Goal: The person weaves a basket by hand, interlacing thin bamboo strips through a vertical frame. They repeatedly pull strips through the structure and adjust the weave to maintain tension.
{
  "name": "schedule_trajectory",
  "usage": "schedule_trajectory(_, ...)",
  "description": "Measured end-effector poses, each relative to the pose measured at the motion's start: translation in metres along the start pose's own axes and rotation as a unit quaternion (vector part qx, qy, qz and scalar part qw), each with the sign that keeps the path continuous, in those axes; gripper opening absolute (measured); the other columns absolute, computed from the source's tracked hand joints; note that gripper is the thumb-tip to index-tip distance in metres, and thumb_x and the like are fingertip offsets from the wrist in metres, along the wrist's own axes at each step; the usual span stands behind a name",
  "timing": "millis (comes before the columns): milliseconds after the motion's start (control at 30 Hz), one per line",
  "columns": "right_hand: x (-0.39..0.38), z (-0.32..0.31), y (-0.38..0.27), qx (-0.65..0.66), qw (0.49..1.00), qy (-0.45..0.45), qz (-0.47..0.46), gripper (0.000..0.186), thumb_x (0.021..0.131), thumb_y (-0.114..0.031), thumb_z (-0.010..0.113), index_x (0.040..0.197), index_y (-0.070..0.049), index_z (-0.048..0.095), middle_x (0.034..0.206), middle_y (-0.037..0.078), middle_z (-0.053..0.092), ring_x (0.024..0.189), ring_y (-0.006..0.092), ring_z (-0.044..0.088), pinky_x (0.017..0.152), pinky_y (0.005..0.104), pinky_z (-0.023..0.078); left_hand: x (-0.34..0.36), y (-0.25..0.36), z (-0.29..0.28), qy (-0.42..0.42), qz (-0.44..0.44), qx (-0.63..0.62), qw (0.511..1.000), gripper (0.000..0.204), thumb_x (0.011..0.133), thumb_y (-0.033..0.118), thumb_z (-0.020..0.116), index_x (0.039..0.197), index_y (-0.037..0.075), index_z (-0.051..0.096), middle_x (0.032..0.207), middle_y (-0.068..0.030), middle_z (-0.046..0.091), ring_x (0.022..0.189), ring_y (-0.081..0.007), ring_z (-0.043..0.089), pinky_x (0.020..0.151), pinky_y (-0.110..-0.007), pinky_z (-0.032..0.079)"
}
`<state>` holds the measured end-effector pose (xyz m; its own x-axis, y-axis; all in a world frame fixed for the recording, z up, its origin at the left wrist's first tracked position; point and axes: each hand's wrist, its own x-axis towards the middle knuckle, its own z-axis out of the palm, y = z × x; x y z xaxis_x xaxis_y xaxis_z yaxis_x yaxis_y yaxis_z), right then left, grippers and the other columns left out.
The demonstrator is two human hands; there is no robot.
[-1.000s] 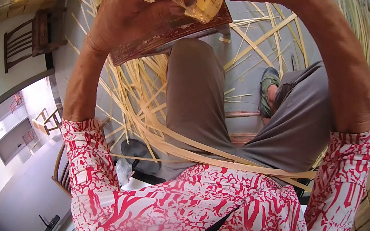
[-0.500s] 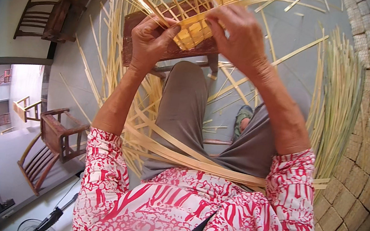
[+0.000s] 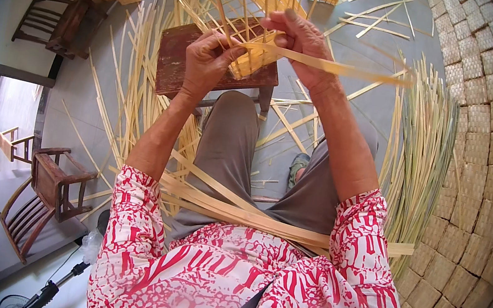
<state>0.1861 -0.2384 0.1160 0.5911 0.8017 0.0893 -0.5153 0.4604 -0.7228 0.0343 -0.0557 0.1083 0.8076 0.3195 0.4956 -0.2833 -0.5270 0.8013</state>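
Note:
A partly woven bamboo basket [image 3: 251,65], with thin upright stakes rising from it, is held over a worn reddish-brown wooden stool [image 3: 173,71]. My left hand [image 3: 209,59] pinches the near left edge of the weave between thumb and fingers. At the right side, my right hand [image 3: 304,45] has its fingers bent in among the stakes and closed at the weaving strip. That flat bamboo strip [image 3: 340,69] runs along the basket's edge, and its loose end sticks out to the right across my right hand. Some fingertips are hidden behind the stakes.
Long bamboo strips [image 3: 238,211] lie across my lap. Bundles of splints cover the floor at left [image 3: 135,69] and right [image 3: 420,153]. Stacked woven baskets [image 3: 471,167] line the right side. Wooden chairs [image 3: 56,184] stand at left, near a fan [image 3: 54,291].
My right hand has turned, its fingers going up among the stakes. The strip's loose end has swung from the upper right down to the right. The whole view has shifted slightly.

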Motion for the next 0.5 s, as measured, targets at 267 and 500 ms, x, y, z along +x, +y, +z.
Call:
schedule_trajectory(267, -0.013, 0.041, -0.003, -0.357, 0.922, -0.071, -0.133, 0.038, 0.098, -0.028, 0.069, 0.125, -0.002, 0.063, 0.108, 0.004, 0.065, 0.092, 0.0082, 0.056, 0.085, 0.0226, 0.047, 0.006, 0.002, 0.001, 0.036, 0.012, 0.019, 0.999, 0.008, 0.086, 0.006, 0.08, 0.092, 0.002, 0.075, 0.08, -0.0016, 0.063, 0.075, -0.0085, 0.058, 0.067, -0.025, 0.049)
schedule_trajectory(500, -0.011, 0.047, 0.01, -0.246, 0.942, 0.121, -0.192, 0.028, 0.104, -0.024, 0.056, 0.115, 0.0, 0.063, 0.097, 0.004, 0.063, 0.09, 0.0101, 0.058, 0.077, 0.0238, 0.049, 0.002, -0.002, 0.005, 0.032, 0.008, 0.003, 0.999, 0.008, 0.089, 0.004, 0.078, 0.094, 0.0, 0.072, 0.089, -0.0006, 0.063, 0.081, -0.0079, 0.059, 0.071, -0.024, 0.048)
